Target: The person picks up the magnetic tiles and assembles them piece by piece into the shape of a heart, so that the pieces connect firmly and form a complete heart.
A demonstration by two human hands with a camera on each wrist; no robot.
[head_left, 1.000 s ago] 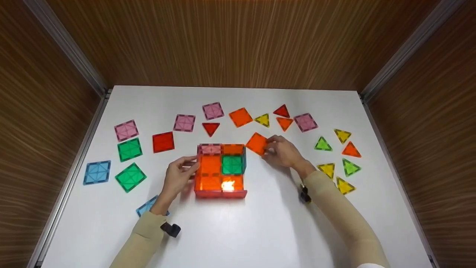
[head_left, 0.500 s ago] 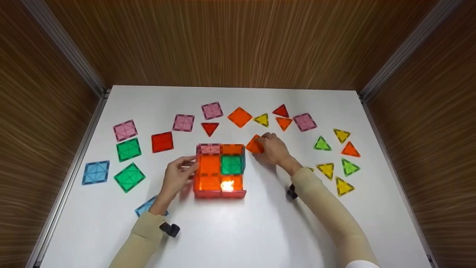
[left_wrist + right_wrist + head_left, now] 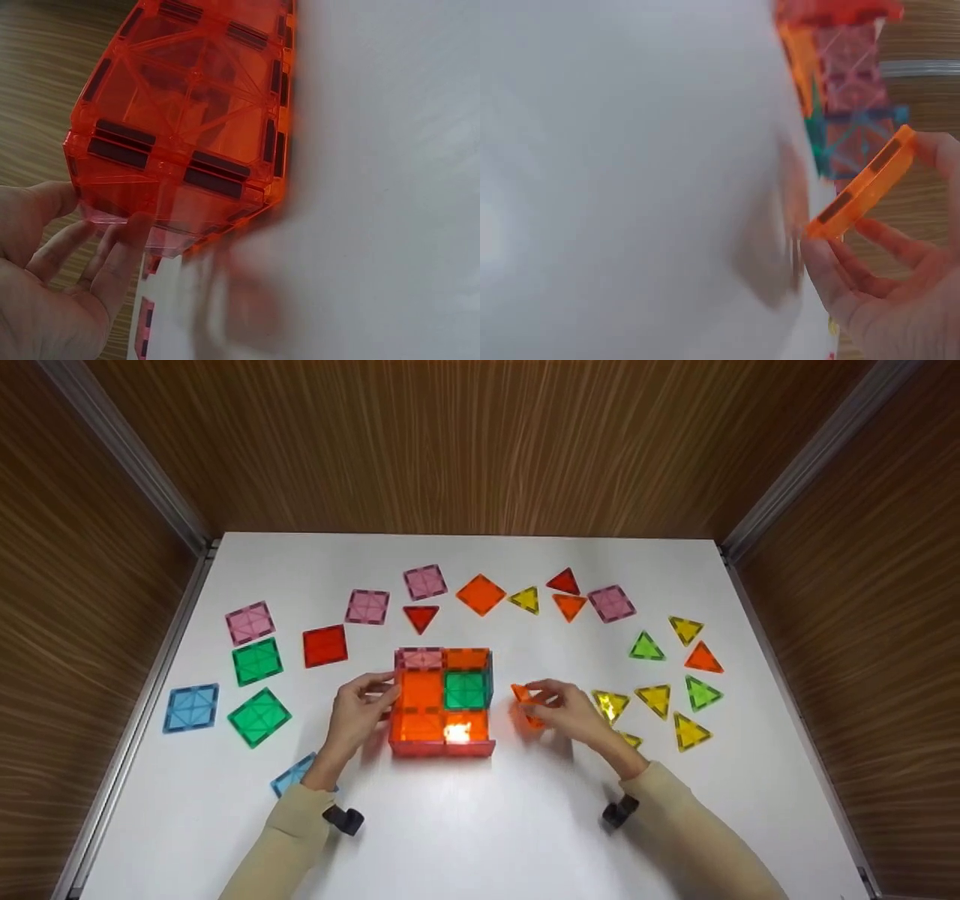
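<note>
A box of see-through magnetic tiles point(image 3: 422, 690) sits mid-table, with low walls of red, pink, orange and blue around an orange and green floor. My left hand point(image 3: 360, 709) holds the box by its left wall; the left wrist view shows thumb and fingers curled at the corner of a reddish wall tile point(image 3: 120, 191). To the right of the box, my right hand point(image 3: 566, 711) pinches an orange square magnetic tile point(image 3: 528, 706) by its edges. That tile is raised and tilted nearly on edge, as its narrow orange side point(image 3: 862, 187) shows in the right wrist view.
Loose square tiles lie left and behind, among them a red square point(image 3: 325, 646), a green square point(image 3: 259, 717) and a blue square point(image 3: 191, 707). Yellow triangles point(image 3: 654, 701) and other triangles spread to the right. Wood-grain panels point(image 3: 480, 450) enclose the table point(image 3: 450, 825).
My right hand has lifted the orange square tile off the table and brought it nearer to me, tipping it up beside the box. My left hand has stayed at the box.
</note>
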